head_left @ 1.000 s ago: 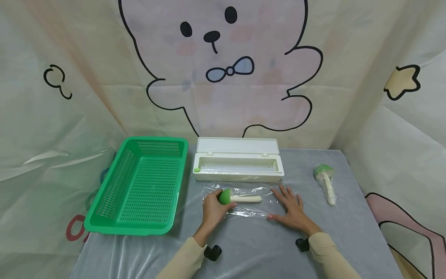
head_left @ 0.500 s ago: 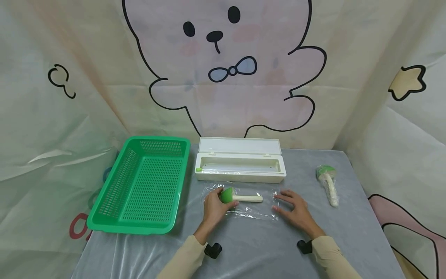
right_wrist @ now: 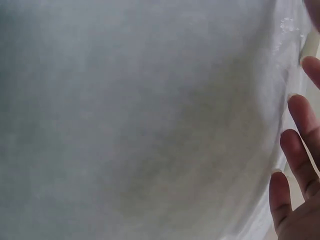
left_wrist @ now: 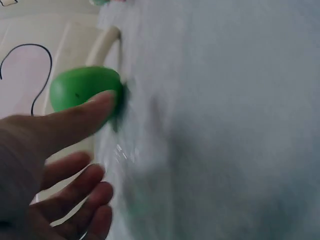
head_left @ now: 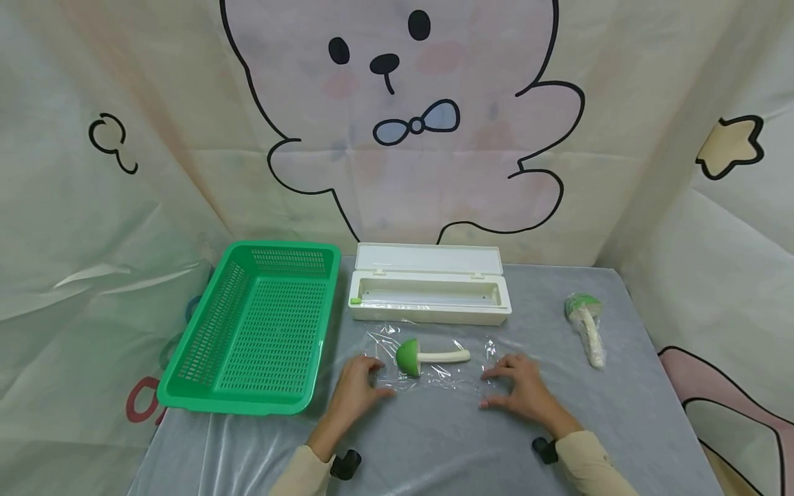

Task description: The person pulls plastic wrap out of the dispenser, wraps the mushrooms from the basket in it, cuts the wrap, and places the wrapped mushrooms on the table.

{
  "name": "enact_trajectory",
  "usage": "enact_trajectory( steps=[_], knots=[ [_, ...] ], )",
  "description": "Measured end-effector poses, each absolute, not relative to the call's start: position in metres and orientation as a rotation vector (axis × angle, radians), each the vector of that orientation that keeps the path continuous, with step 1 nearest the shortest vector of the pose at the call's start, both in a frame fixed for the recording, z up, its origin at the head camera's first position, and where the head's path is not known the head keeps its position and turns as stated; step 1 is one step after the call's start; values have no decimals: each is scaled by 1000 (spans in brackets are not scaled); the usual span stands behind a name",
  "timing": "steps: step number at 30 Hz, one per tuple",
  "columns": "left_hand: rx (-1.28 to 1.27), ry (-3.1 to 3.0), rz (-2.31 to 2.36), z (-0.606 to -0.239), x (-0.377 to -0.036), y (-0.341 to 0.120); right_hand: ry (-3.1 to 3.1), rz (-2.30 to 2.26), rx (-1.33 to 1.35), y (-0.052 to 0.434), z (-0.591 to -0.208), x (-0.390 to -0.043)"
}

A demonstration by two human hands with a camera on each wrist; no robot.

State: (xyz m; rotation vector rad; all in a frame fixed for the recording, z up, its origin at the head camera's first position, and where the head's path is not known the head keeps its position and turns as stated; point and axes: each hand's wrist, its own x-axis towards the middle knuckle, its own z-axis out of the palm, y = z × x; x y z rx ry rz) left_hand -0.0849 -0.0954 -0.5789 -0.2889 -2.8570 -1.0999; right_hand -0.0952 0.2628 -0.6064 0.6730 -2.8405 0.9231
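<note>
A grey-covered desk [head_left: 434, 441] stands before a cartoon-bear backdrop. One toy mushroom [head_left: 428, 357] lies on a barely visible cling-film sheet [head_left: 434, 368] at centre. The left hand [head_left: 356, 386] at 7 o'clock and right hand [head_left: 521, 389] at 4 o'clock rest their loosely spread fingers on the film's edges. A second, wrapped mushroom [head_left: 586, 327] lies at 3 o'clock.

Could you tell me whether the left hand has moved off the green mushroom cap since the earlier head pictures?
Yes. The left hand has drawn back toward the person and slightly toward the green basket; it now rests at the plastic wrap edge, apart from the mushroom.
</note>
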Motion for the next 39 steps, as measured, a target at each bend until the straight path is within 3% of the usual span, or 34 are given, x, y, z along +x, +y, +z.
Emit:
enact_trajectory(
  steps=[6,12,26,39],
  knots=[
    [-472,-2910,-826,-588,-79,-110,-2833,863,698,262,-606,-91],
    [-473,-2801,-761,-593,-78,-116,-2843,795,714,261,-607,-88],
    [-257,-2521,-1174,-590,-78,-110,-2774,972,638,267,-602,-82],
    [-219,-2490,-1302,-579,-85,-107,-2872,1018,617,258,-606,-84]
  ],
)
